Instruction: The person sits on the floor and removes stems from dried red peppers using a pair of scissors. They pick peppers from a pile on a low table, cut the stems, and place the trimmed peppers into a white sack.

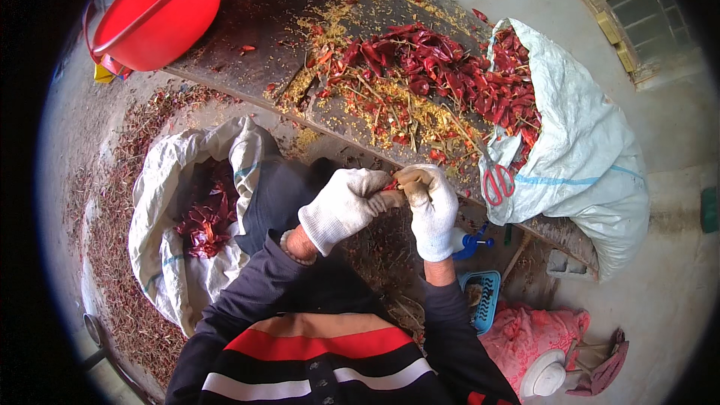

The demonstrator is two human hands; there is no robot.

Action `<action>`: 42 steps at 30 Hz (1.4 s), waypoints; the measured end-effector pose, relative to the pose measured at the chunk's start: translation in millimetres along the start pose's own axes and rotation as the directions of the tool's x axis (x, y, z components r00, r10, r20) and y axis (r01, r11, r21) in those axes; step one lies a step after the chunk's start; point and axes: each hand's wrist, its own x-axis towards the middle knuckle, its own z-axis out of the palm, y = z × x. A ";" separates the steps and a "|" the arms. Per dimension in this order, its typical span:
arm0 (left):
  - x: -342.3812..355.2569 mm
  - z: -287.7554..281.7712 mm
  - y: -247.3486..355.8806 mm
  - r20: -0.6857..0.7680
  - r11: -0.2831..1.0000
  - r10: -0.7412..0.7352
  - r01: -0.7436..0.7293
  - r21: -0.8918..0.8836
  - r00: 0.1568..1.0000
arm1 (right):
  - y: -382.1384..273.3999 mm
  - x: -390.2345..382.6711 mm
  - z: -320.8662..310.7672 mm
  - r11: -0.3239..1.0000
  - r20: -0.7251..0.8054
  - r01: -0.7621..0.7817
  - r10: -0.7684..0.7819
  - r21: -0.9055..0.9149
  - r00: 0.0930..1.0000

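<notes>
My left hand (pixel 346 205), in a white knit glove, is closed with its fingertips pinched on a dried red chili pepper (pixel 391 184). My right hand (pixel 430 210), gloved in white with brownish fingertips, is closed on the same chili from the other side. Most of the chili is hidden by the fingers. Both hands meet just in front of the table's near edge. Beyond them on the dark table (pixel 247 67) lies a heap of dried red chilies (pixel 427 60), with yellow seeds (pixel 435 114) and stems scattered around it.
A white woven sack (pixel 577 142) spills chilies at the right, with red-handled scissors (pixel 498 183) against it. Another open sack (pixel 161 180) with chilies stands at my left. A red basin (pixel 161 19) sits far left. A blue basket (pixel 486 301) is low right.
</notes>
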 end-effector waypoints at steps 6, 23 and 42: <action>1.8 -1.8 -3.5 0.079 0.883 0.321 -0.329 0.336 0.944 | 18.9 -13.5 7.7 0.614 0.142 -0.393 0.416 0.685 0.898; -0.6 -1.4 14.0 0.089 0.792 -0.249 0.255 -0.555 0.965 | 144.2 113.9 -33.8 0.765 -0.149 -0.078 -0.024 -0.639 0.989; 1.4 5.9 12.7 -0.044 0.369 -0.442 0.137 -0.919 0.896 | 178.7 175.6 -48.7 0.323 0.101 0.123 -0.085 -0.938 0.991</action>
